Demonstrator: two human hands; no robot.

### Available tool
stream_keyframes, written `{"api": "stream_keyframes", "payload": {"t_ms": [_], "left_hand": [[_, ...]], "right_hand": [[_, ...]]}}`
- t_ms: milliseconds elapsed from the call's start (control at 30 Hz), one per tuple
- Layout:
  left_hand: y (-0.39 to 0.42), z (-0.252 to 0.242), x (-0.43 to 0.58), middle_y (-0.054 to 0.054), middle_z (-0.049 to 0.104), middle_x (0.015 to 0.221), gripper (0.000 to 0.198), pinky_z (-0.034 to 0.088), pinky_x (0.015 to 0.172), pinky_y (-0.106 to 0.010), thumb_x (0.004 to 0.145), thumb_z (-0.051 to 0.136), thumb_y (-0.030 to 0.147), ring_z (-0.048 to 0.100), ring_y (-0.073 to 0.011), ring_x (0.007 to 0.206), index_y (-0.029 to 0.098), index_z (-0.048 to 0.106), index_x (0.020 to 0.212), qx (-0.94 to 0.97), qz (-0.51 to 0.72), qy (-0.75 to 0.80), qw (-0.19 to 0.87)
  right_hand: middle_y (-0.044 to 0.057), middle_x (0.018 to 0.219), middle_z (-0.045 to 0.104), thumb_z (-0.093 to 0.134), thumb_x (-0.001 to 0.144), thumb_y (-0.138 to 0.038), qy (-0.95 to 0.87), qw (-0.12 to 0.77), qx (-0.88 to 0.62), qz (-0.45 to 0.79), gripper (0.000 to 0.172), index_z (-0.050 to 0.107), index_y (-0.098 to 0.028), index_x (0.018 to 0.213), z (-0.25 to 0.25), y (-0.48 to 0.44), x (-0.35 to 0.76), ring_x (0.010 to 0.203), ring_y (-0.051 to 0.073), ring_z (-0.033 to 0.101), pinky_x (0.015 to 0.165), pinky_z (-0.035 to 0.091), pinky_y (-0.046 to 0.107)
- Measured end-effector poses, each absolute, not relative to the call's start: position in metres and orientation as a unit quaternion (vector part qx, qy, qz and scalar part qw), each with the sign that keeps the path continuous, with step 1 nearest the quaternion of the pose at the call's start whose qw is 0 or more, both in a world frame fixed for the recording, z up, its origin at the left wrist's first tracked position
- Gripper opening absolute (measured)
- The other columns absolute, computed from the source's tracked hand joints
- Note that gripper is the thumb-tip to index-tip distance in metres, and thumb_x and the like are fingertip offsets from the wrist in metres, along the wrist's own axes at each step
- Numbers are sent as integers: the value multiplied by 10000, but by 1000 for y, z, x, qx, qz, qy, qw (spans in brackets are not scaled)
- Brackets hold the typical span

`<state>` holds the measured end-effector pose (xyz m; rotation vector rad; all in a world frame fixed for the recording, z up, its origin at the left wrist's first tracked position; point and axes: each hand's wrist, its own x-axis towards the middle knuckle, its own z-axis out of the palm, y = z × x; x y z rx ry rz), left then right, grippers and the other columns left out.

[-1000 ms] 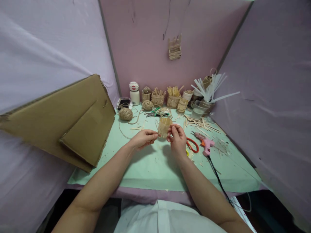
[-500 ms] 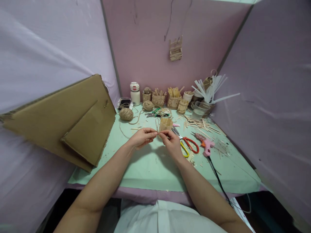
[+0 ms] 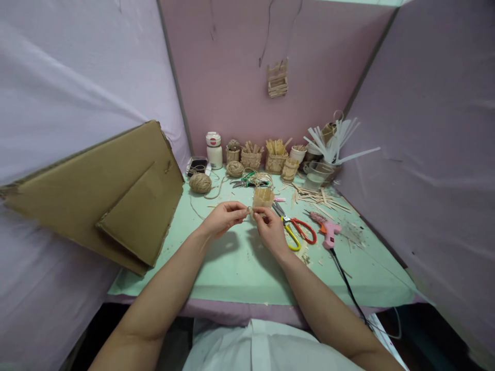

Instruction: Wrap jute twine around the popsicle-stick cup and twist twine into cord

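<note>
My left hand [image 3: 222, 219] and my right hand [image 3: 268, 226] meet above the green table [image 3: 240, 268], fingertips pinched together on a thin strand of jute twine [image 3: 249, 209]. Just behind the fingers stands a small cup made of wooden sticks [image 3: 263, 197], upright on the table and apart from both hands. The twine runs back toward a ball of jute [image 3: 200, 182] at the left. Orange-handled scissors [image 3: 299, 228] and yellow-handled scissors [image 3: 288, 232] lie right of my right hand.
A pink glue gun [image 3: 327, 229] with a black cord lies at the right among loose wooden sticks [image 3: 315, 196]. Small stick baskets [image 3: 276, 161], a white jar [image 3: 213, 149] and a clear cup [image 3: 317, 173] line the back wall. Folded cardboard [image 3: 112, 190] leans at the left.
The stick cup has left my hands and now stands on the table. Both hands came together lower and now pinch the twine in front of it.
</note>
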<state>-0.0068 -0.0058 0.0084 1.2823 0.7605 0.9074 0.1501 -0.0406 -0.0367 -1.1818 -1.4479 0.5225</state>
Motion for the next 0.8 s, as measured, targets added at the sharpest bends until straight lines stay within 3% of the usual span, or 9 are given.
{"api": "stream_keyframes", "payload": {"t_ms": [67, 167, 267, 400, 633, 800], "left_hand": [[-6, 7, -4, -22, 621, 685, 228, 397, 627, -238, 634, 729, 342, 506, -101, 639, 138, 676, 720, 610, 432, 364, 555], [-7, 5, 0, -38, 653, 725, 216, 417, 664, -252, 667, 691, 344, 545, -131, 687, 140, 686, 738, 651, 457, 397, 458], [-8, 4, 2, -38, 653, 704, 205, 418, 636, -249, 688, 665, 340, 547, -134, 661, 141, 688, 734, 675, 455, 410, 412], [-8, 2, 3, -34, 647, 691, 183, 411, 606, -240, 708, 641, 321, 539, -127, 636, 147, 688, 734, 699, 447, 410, 380], [-8, 1, 4, -47, 668, 736, 184, 436, 641, -247, 717, 632, 319, 572, -141, 683, 146, 689, 751, 709, 435, 407, 378], [-8, 0, 4, -66, 687, 800, 215, 459, 680, -260, 710, 640, 323, 601, -161, 751, 137, 691, 803, 702, 416, 411, 406]], "right_hand": [[88, 1048, 575, 510, 834, -307, -623, 574, -498, 184, 279, 584, -193, 1078, -35, -44, 148, 765, 161, 538, 635, 461, 279], [104, 1166, 468, 511, 834, -250, -625, 593, -493, 122, 364, 492, -233, 1197, -33, -50, 147, 638, 112, 494, 605, 475, 287], [96, 1182, 400, 488, 840, -201, -642, 597, -475, 74, 341, 499, -262, 1175, -34, -53, 146, 589, 85, 470, 628, 491, 306], [94, 1167, 383, 484, 844, -200, -667, 572, -475, 54, 268, 556, -262, 1095, -36, -53, 147, 674, 110, 518, 660, 498, 323], [53, 879, 550, 514, 855, -293, -639, 596, -471, 120, 145, 632, -212, 874, -28, -49, 149, 789, 161, 541, 671, 461, 290], [1, 675, 551, 531, 827, -403, -551, 611, -490, 288, 228, 602, -190, 784, -24, -45, 150, 618, 131, 494, 556, 398, 246]]}}
